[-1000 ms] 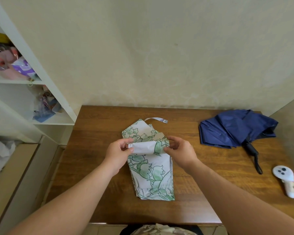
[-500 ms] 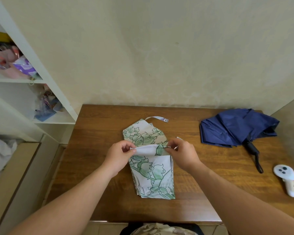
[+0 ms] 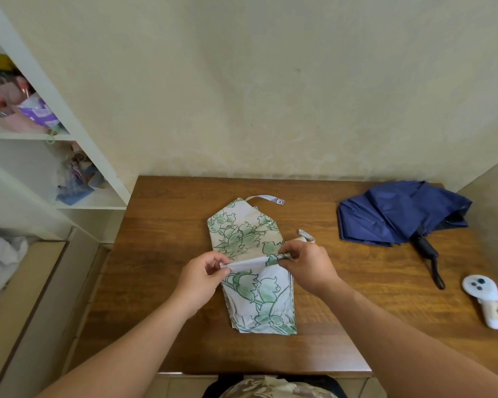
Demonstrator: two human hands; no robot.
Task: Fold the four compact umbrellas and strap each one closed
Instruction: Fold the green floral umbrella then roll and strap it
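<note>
- White compact umbrella with green leaf print (image 3: 253, 262): flat on the brown wooden surface (image 3: 161, 248), mid-surface, canopy pleated into a long panel. Long axis 12 to 6 o'clock; pointed end at 12, squared end at 6.
- Cross fold: a raised ridge of canopy fabric, running 9 to 3 o'clock, square to the long axis, about mid-length.
- Left hand (image 3: 203, 275): at the 9 o'clock end of the ridge, fingers curled, thumb and fingertips pinching the fabric edge. Forearm in from 7 o'clock.
- Right hand (image 3: 305, 264): at the 3 o'clock end of the same ridge, fingers curled, pinching likewise. Forearm in from 5 o'clock. Both hands level, equally near the fold.
- Pale closing strap with snap (image 3: 266, 199): loose at the 12 o'clock tip, trailing toward 3; unfastened, well apart from both hands.
- Small pale piece (image 3: 306, 236) just beyond the right hand's knuckles: possibly handle or cord, cannot tell.
- Judged step: folding or rolling the panel along its length; strap lies at 12 o'clock from the hands, so wrap likely ends there.
- Navy blue compact umbrella, collapsed but loose, black handle (image 3: 403, 215): at 2 o'clock, untouched, unstrapped.
- White handheld controller (image 3: 482, 297): at 3 o'clock, near the surface edge.
</note>
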